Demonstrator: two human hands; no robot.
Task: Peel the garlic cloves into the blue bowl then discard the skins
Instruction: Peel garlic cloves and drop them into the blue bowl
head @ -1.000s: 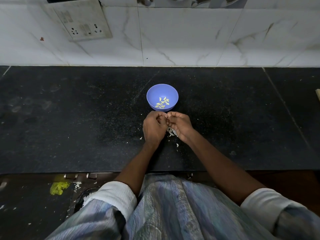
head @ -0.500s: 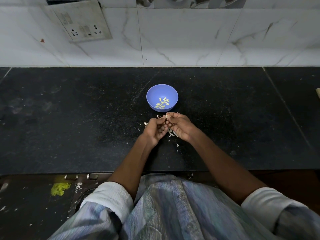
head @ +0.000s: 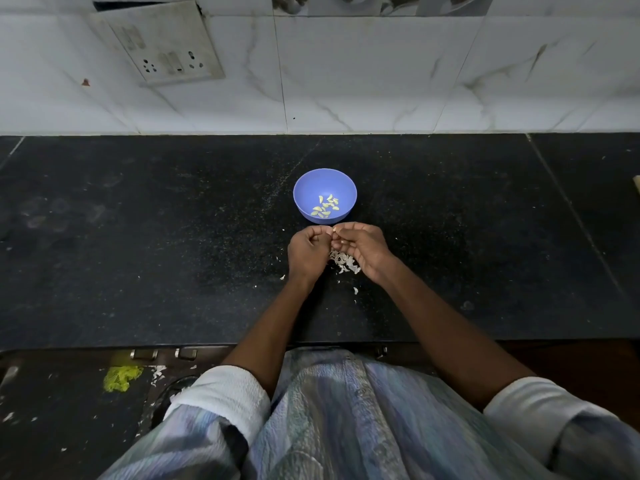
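Blue bowl (head: 325, 188) sits mid-frame on black counter (head: 138, 237), peeled cloves (head: 325, 206) inside. Just below it, left hand (head: 308, 252) and right hand (head: 363, 249) meet, fingers curled, pinching a small clove (head: 335, 229) between them. Skins (head: 343, 263) lie under the hands. Socket plate (head: 162, 46) on tiled wall, upper left.

Black stone counter (head: 138, 237), blue bowl (head: 303, 206), garlic skins (head: 343, 263)
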